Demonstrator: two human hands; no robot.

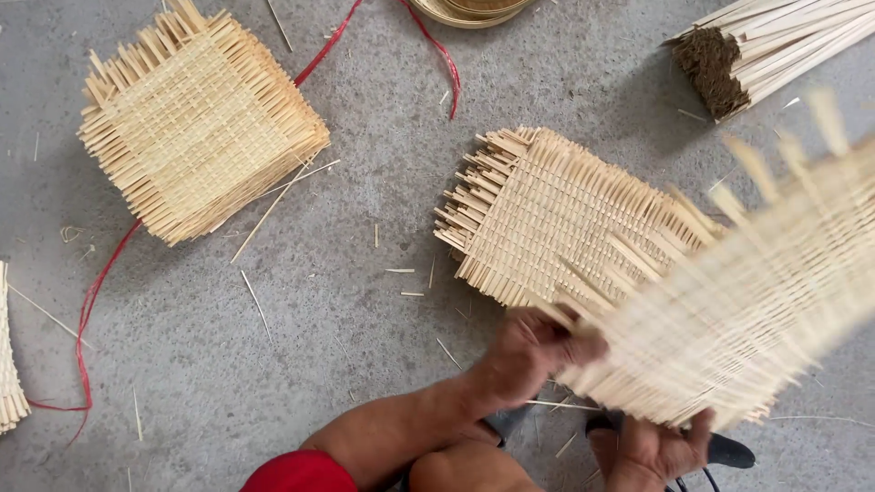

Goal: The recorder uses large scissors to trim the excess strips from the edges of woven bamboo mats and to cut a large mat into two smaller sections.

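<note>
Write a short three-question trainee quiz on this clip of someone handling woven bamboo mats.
1. True or false: both hands grip the blurred mat.
2. The red cord runs under which stack? A) left mat stack B) middle mat stack C) stick bundle
3. What surface does everything lie on?

Key:
1. True: the left hand holds its near-left edge, the right hand its bottom edge.
2. A
3. Grey concrete floor.

Floor was rough grey concrete floor, speckled, littered with thin pale bamboo slivers. A thin red plastic cord snaked across it. Light was flat, even daylight with soft shadows. No walls, furniture or windows in frame.
</note>
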